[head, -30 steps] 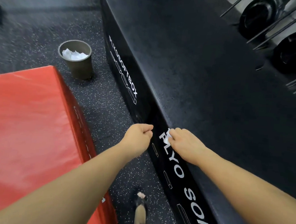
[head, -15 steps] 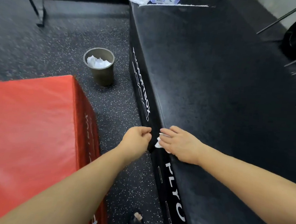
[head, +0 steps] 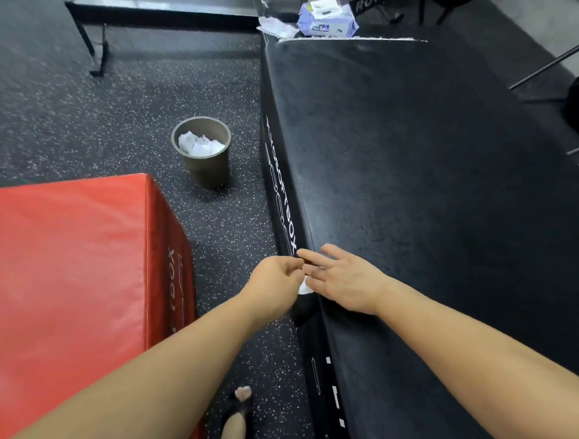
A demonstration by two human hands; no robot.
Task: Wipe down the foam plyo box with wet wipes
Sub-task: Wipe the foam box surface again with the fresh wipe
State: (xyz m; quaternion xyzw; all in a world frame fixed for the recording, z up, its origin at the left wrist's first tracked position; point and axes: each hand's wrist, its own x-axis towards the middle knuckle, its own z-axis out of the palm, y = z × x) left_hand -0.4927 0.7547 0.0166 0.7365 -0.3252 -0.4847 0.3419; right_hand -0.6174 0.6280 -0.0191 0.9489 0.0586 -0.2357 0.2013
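At the near corner of the black foam plyo box (head: 435,194), my right hand (head: 345,280) has uncurled. Half a second ago its fingers were bunched over the wet wipe (head: 305,288); now they lie straight, and the wipe shows white just under them against the box edge. My left hand (head: 272,281), earlier a fist held apart, has moved in until its curled fingers touch the right fingertips; whether it pinches the wipe I cannot tell. Judgement: the wipe is being handed over or refolded, a pause between strokes. A bin (head: 203,166) of used wipes stands on the floor beside the box.
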